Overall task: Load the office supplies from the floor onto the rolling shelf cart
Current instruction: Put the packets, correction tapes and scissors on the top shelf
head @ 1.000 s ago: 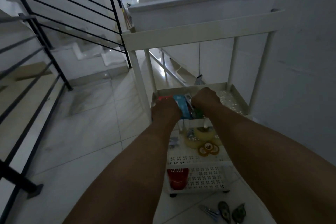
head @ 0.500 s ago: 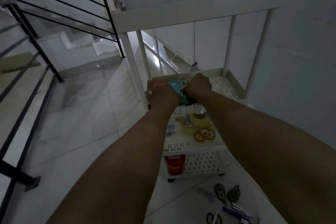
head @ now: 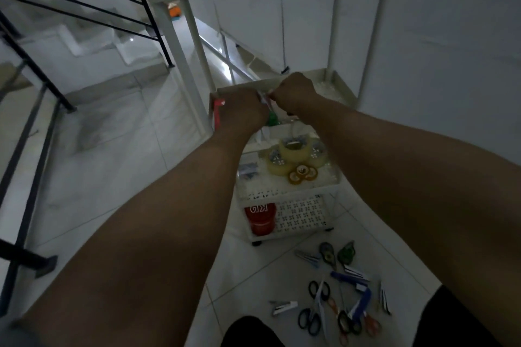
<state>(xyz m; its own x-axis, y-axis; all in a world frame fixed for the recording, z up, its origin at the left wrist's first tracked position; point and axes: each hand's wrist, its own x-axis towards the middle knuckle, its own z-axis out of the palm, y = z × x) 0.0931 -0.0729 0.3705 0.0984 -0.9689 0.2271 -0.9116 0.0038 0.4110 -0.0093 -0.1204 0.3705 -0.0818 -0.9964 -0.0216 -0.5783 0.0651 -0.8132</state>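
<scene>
A white rolling shelf cart (head: 287, 197) stands before me with several tiers. Both hands are inside its second tier. My left hand (head: 244, 110) is closed over small packs, next to a red box (head: 218, 117). My right hand (head: 294, 93) is closed on a thin packet (head: 265, 100) held between the two hands, above a green item (head: 272, 120). The tier below carries clear tape rolls (head: 294, 153) and small brown tape rolls (head: 303, 173). A red container (head: 259, 218) sits on the bottom tier. Scissors (head: 318, 304), staplers (head: 283, 307) and correction tapes (head: 328, 255) lie on the floor.
A black stair railing (head: 31, 98) runs along the left, with steps behind it. A white wall (head: 451, 51) closes the right side close to the cart. White floor tiles (head: 112, 163) spread out to the left. My dark-clothed knees (head: 251, 332) show at the bottom edge.
My view has tilted down, so more floor supplies show. Both hands stayed in the second tier and moved closer together over the packs.
</scene>
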